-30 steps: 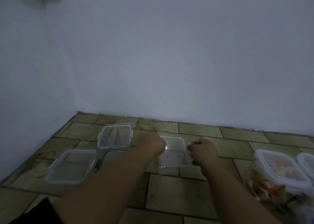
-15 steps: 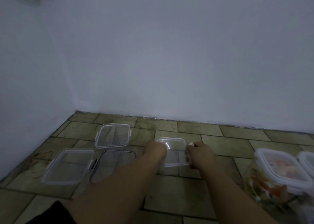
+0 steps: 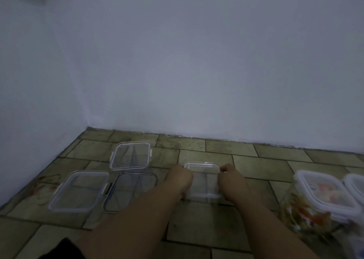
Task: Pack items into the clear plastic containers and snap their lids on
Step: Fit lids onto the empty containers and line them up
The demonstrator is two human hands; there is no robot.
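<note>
A small clear plastic container (image 3: pixel 202 178) sits on the tiled floor between my hands. My left hand (image 3: pixel 178 178) grips its left side and my right hand (image 3: pixel 230 182) grips its right side, fingers curled on the rim. It looks empty. Left of it lie a clear lid with white clips (image 3: pixel 131 155), a second clear lid (image 3: pixel 79 191) and a dark-rimmed lid (image 3: pixel 132 190). At the right stands a closed container (image 3: pixel 323 201) holding orange and pale items, white lid on.
White walls meet in a corner at the back left. Another white-lidded container (image 3: pixel 356 186) shows at the right frame edge. The olive tiled floor (image 3: pixel 262 160) lies bare behind the small container. A dark sleeve (image 3: pixel 61 249) is at the bottom left.
Both hands stayed on the small clear container, which has settled lower onto the floor and slightly nearer me. The lids have not moved.
</note>
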